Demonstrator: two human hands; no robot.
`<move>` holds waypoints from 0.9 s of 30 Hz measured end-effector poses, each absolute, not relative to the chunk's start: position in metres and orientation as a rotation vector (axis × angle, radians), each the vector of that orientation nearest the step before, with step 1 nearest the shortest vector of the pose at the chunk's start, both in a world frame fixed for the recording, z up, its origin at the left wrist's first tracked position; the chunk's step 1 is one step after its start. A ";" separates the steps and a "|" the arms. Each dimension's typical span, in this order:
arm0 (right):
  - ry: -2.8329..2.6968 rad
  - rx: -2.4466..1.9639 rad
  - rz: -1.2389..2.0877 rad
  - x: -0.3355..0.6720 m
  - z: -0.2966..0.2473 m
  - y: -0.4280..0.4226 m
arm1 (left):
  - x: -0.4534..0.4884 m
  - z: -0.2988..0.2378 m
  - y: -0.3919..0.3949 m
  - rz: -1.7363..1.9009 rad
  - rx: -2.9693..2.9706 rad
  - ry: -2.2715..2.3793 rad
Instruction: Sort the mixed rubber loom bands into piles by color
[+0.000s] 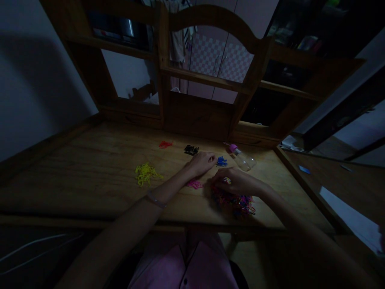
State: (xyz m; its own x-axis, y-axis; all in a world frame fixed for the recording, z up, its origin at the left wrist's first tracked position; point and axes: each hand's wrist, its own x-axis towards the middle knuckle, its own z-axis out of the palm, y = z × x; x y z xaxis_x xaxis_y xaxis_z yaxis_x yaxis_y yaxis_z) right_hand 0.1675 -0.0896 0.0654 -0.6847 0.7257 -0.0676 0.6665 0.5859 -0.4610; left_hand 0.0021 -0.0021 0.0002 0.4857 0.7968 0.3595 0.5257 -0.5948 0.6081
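Observation:
Small coloured elastic bands lie sorted by colour on the wooden desk. My left hand (pixel 202 163) is curled, thumb and forefinger pinched together beside the blue bands (pixel 221 161); whether anything is in the pinch is too dark to see. The pink bands (pixel 194 184) lie partly beneath that wrist. My right hand (pixel 233 180) rests on a heap of mixed bands (pixel 236 202) with bent fingers reaching into its left side, the fingertips hidden. A light multicoloured ring-like thing shows on a finger. Black bands (pixel 191 150), red bands (pixel 165 144) and yellow bands (pixel 146 174) lie farther left.
A clear bottle (pixel 243 159) with a pink cap lies on its side behind my right hand. A wooden frame with shelves (pixel 207 78) rises along the desk's back. To the right, a white sheet (pixel 350 216) and a blue card (pixel 304 169) lie on another surface.

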 end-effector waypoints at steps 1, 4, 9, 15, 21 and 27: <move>-2.684 -1.209 0.696 0.166 0.065 -0.089 | 0.002 0.001 -0.002 0.875 2.321 1.096; -2.716 -1.304 0.619 0.160 0.065 -0.088 | 0.000 0.002 -0.002 0.863 2.332 1.093; -2.790 -1.345 0.560 0.154 0.065 -0.086 | -0.001 0.002 -0.003 0.838 2.349 1.107; -2.764 -1.360 0.734 0.149 0.064 -0.085 | 0.001 0.001 -0.006 0.803 2.379 1.099; -2.715 -1.346 0.881 0.152 0.060 -0.082 | 0.001 0.001 -0.005 0.793 2.388 1.099; -2.628 -1.232 0.984 0.170 0.061 -0.076 | 0.001 -0.001 -0.004 0.787 2.383 1.107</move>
